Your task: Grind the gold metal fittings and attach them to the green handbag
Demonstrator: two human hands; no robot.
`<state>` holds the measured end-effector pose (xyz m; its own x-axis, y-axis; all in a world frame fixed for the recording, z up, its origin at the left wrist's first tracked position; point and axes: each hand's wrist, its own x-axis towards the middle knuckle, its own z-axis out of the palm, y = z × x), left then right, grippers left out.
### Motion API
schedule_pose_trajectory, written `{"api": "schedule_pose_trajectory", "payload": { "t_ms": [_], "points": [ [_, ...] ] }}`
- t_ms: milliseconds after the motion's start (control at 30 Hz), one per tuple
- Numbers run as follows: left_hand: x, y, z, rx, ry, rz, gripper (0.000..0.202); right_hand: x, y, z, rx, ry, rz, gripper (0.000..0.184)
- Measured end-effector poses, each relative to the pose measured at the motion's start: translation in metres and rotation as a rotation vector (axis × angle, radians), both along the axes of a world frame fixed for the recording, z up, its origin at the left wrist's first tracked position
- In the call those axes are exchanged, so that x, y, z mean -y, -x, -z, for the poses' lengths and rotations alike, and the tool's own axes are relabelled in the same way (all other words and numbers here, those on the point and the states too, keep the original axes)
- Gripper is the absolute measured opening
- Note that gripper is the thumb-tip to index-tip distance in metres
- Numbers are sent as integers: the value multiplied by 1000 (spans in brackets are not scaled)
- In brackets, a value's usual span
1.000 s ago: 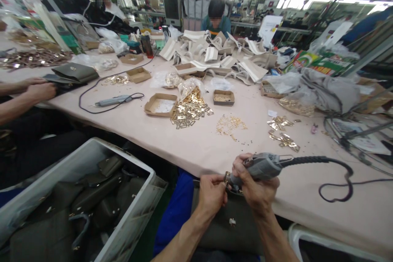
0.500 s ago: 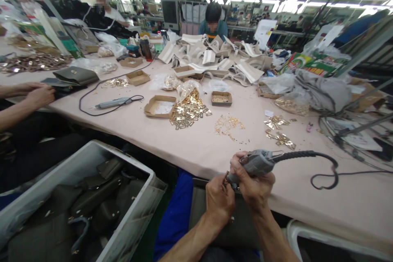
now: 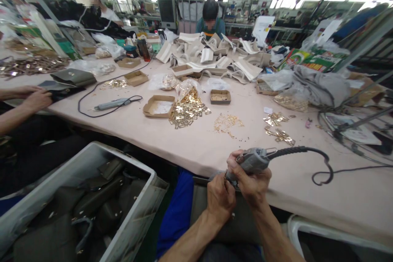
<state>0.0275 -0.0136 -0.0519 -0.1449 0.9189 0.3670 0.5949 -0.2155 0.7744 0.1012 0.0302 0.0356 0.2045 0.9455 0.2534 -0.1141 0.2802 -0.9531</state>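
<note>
My right hand (image 3: 253, 182) is wrapped round a grey electric screwdriver (image 3: 253, 159), whose black cord runs off to the right. The tool tilts down and left, toward my left hand (image 3: 220, 196). My left hand is closed at the tool's front end; its fingertips pinch something that the fingers and the tool hide. Under both hands a dark olive bag piece (image 3: 201, 208) lies on my lap at the table's edge. Small gold fittings (image 3: 229, 123) and flat gold metal plates (image 3: 278, 135) are spread on the table beyond my hands.
A white crate (image 3: 129, 163) of dark olive bags stands at the left. Several cardboard trays (image 3: 159, 106), a heap of metal buckles (image 3: 187, 112) and a second screwdriver (image 3: 113, 103) lie on the table (image 3: 172, 147). A co-worker's hands (image 3: 38, 98) handle a bag at the left.
The screwdriver and my right hand have shifted slightly left, and the cord's loop has moved with them. My left hand stays closed by the tool's front end.
</note>
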Motion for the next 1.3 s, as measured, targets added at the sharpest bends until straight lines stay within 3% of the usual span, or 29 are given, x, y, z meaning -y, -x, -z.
{"api": "schedule_pose_trajectory", "payload": {
  "t_ms": [267, 533, 733, 900, 967, 1133, 1300],
  "points": [
    [2, 2, -3, 72, 27, -10, 21, -3, -4, 8, -15, -13, 34, 25],
    [2, 2, -2, 91, 58, -23, 18, -6, -12, 5, 127, -48, -113, 20],
    [4, 1, 2, 99, 30, -31, 15, -7, -13, 5, 170, -112, -145, 19],
    [5, 0, -1, 168, -4, -55, 15, -3, -25, 8, 85, -119, -476, 21],
    [6, 0, -4, 185, 2, -55, 17, -2, -29, 8, 84, -124, -549, 21],
    [10, 1, -4, 132, 19, -50, 14, -4, -27, 8, 66, -134, -382, 21],
    [12, -1, 7, -19, -90, -23, 16, -1, -22, 3, 60, -116, -281, 21]
  ]
}}
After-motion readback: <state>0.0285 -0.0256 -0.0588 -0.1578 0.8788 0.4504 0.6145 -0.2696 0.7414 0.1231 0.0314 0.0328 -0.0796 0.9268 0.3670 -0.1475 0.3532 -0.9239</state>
